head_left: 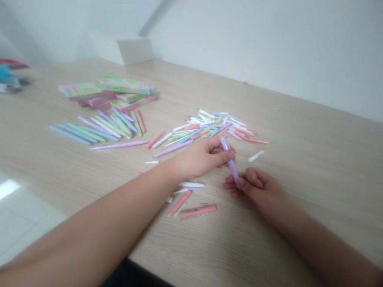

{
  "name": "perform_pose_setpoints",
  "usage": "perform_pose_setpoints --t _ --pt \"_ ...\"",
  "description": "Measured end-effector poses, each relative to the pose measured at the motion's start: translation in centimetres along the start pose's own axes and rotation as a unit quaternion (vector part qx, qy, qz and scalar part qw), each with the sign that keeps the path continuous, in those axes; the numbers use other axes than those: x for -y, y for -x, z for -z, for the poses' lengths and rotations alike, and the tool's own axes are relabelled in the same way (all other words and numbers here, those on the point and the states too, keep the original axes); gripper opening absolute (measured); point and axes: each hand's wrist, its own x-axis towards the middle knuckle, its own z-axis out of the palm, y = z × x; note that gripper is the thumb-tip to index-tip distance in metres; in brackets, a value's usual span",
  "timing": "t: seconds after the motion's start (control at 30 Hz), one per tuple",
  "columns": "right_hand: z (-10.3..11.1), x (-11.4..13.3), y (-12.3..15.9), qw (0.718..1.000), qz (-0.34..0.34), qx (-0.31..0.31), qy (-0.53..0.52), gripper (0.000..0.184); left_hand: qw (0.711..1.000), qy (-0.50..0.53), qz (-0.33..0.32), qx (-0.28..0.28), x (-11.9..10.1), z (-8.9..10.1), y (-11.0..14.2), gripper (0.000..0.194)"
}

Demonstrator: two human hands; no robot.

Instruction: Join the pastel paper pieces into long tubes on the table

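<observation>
A purple pen [232, 167] slants between my two hands above the wooden table. My left hand [206, 155] pinches its upper part between thumb and fingers. At its lower end, the thumb and fingers of my right hand [254, 184] close on it. Behind my left hand spreads a heap of loose pen parts [206, 125] in white, coral, green, blue and purple. Below my left wrist lie a coral pen barrel [198, 210], another coral piece [179, 202], a small green part [180, 210] and a white piece [193, 184].
Left of the heap, several pastel pens [101, 126] lie side by side, with a purple pen [119, 145] in front. Behind them are stacked patterned boxes [110, 93]. A white box [136, 51] stands near the wall. One white piece [256, 156] lies right of my left hand.
</observation>
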Motion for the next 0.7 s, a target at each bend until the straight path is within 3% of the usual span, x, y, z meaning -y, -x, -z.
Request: perform_pose_setpoints --t 0.2,0.43,0.57,0.7 --pt "0.0 0.1 -0.2 1.000 -0.009 -0.015 -0.010 0.045 0.995 0.048 0.036 0.076 0.3 -0.2 0.3 0.017" --pt "-0.5 0.1 -0.5 0.998 0.035 -0.059 0.007 0.034 0.997 0.048 0.036 0.055 0.1 -0.3 0.2 0.016" --pt "-0.3 -0.6 0.0 0.987 0.095 -0.060 0.118 0.029 0.997 0.057 0.042 -0.013 -0.2 -0.2 0.1 0.015" --pt "0.3 -0.7 0.5 0.940 0.105 -0.115 0.304 0.021 0.996 0.069 0.046 -0.026 0.3 -0.2 0.0 0.019"
